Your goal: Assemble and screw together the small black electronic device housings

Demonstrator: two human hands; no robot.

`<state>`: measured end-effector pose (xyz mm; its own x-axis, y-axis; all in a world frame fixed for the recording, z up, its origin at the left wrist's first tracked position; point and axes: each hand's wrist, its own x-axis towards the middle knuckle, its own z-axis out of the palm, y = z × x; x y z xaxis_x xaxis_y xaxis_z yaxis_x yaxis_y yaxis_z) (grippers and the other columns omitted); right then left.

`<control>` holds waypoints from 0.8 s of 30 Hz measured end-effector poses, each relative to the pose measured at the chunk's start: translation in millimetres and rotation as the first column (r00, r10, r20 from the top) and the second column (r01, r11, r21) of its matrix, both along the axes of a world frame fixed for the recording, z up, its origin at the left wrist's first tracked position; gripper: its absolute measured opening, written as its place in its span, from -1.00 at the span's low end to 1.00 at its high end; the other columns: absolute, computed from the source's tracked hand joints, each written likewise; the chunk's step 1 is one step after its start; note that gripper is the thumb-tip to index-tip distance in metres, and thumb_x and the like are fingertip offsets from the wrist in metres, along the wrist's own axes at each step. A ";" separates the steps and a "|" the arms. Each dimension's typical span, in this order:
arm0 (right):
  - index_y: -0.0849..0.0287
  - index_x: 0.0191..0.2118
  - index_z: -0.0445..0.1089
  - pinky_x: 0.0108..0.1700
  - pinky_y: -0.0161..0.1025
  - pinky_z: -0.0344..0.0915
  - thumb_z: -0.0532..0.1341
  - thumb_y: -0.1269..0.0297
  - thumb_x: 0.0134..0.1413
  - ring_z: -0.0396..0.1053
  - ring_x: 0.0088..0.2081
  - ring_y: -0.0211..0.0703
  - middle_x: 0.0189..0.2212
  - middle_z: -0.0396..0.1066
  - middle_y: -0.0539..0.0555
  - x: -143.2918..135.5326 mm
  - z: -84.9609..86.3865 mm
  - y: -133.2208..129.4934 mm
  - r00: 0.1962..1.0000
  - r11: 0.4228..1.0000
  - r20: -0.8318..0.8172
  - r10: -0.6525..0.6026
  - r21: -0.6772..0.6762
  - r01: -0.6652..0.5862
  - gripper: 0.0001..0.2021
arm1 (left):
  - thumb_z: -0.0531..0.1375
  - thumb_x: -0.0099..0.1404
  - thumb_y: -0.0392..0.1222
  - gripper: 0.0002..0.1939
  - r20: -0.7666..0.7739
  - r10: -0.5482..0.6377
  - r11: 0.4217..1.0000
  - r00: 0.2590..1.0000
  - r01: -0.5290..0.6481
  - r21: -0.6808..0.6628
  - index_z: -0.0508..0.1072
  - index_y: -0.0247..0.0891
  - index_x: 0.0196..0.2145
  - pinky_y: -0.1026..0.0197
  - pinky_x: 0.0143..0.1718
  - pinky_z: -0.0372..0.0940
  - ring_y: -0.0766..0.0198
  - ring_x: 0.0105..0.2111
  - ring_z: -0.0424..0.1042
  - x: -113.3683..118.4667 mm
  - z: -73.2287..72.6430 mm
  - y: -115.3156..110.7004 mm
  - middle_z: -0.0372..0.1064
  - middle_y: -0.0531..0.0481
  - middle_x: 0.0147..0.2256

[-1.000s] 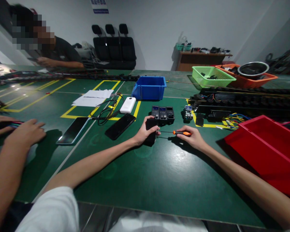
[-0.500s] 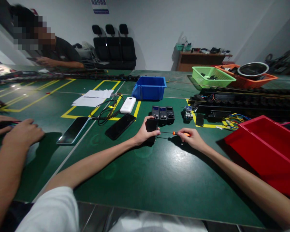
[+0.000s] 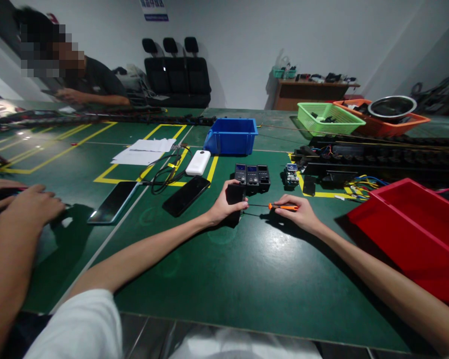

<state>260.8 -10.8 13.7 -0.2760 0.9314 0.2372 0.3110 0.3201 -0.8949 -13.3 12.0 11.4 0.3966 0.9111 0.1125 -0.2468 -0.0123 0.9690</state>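
My left hand [image 3: 221,207] grips a black box-shaped device [image 3: 235,195], thumb on its near side and fingers over the top. In my right hand [image 3: 300,213] is a screwdriver [image 3: 283,207] with an orange and black handle. Its thin shaft points left, and the tip reaches the device's right side by my left thumb; whether it sits in a screw is too small to tell. Just beyond the held device stand several similar black modules [image 3: 252,178] in a row. To their right lies a small part with exposed circuitry [image 3: 291,175].
A blue bin [image 3: 235,137] stands behind the modules, a red bin [image 3: 407,234] at right. Two phones [image 3: 186,195], a white power bank [image 3: 198,163], cables and papers [image 3: 144,151] lie left. A co-worker's hands [image 3: 30,204] work at far left; another person sits across the table.
My right fingers have shifted on the screwdriver, and more of its orange handle shows. My left hand and the device stay put. The co-worker's hands at left have moved slightly left.
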 end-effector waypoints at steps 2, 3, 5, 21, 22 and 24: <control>0.17 -0.22 0.50 -0.29 -0.20 0.39 0.34 0.03 0.01 0.43 -0.36 -0.16 -0.31 0.51 0.11 0.1 1.0 0.1 0.999 0.995 -0.049 0.011 -0.096 -0.016 -0.68 | 0.42 0.04 -0.16 -0.24 0.012 0.003 1.000 1.000 -0.003 -0.010 0.07 -0.11 0.08 0.12 -0.22 0.40 0.25 -0.35 0.53 0.7 -0.2 0.1 0.41 0.01 -0.27; 0.17 -0.18 0.49 -0.34 -0.23 0.37 0.30 0.01 0.05 0.42 -0.41 -0.19 -0.35 0.51 0.09 -0.2 1.6 -0.3 0.998 0.990 -0.060 0.020 -0.135 -0.028 -0.66 | 0.41 0.05 -0.15 -0.25 0.018 0.008 1.000 1.000 -0.008 -0.015 0.07 -0.11 0.08 0.12 -0.22 0.41 0.25 -0.36 0.53 1.0 -0.5 0.4 0.41 0.02 -0.27; 0.18 -0.18 0.49 -0.45 -0.29 0.29 0.22 -0.02 0.13 0.35 -0.52 -0.24 -0.50 0.45 0.03 -1.5 2.8 -1.7 0.999 0.982 -0.043 0.032 -0.185 -0.039 -0.65 | 0.40 0.08 -0.12 -0.27 0.031 0.019 0.999 0.999 -0.018 -0.032 0.07 -0.11 0.07 0.12 -0.23 0.41 0.27 -0.38 0.52 1.6 -1.2 1.4 0.40 0.03 -0.27; 0.19 -0.20 0.50 -0.23 -0.17 0.38 0.27 0.04 0.09 0.47 -0.30 -0.08 -0.28 0.53 0.13 -2.1 0.6 -6.9 0.989 1.000 0.146 0.007 0.026 -0.011 -0.69 | 0.37 0.11 -0.08 -0.32 0.034 0.047 0.998 0.998 -0.045 -0.052 0.09 -0.10 0.07 0.16 -0.27 0.43 0.30 -0.39 0.52 1.4 -1.2 2.5 0.35 0.04 -0.25; 0.18 -0.19 0.50 -0.23 -0.16 0.39 0.27 0.04 0.09 0.47 -0.30 -0.08 -0.28 0.53 0.13 -2.3 0.7 -7.2 0.988 0.999 0.156 0.007 0.046 -0.014 -0.70 | 0.37 0.11 -0.08 -0.32 0.035 0.047 0.998 0.998 -0.045 -0.053 0.09 -0.10 0.07 0.16 -0.27 0.43 0.30 -0.39 0.52 1.5 -1.0 2.5 0.35 0.04 -0.25; 0.16 -0.20 0.50 -0.21 -0.14 0.39 0.27 0.05 0.10 0.46 -0.29 -0.08 -0.27 0.53 0.13 -2.6 1.2 -7.4 0.984 0.995 0.180 0.001 0.098 -0.019 -0.71 | 0.38 0.10 -0.08 -0.31 0.037 0.047 0.997 0.998 -0.045 -0.056 0.10 -0.11 0.07 0.17 -0.27 0.43 0.31 -0.39 0.52 1.5 -0.7 2.4 0.35 0.04 -0.25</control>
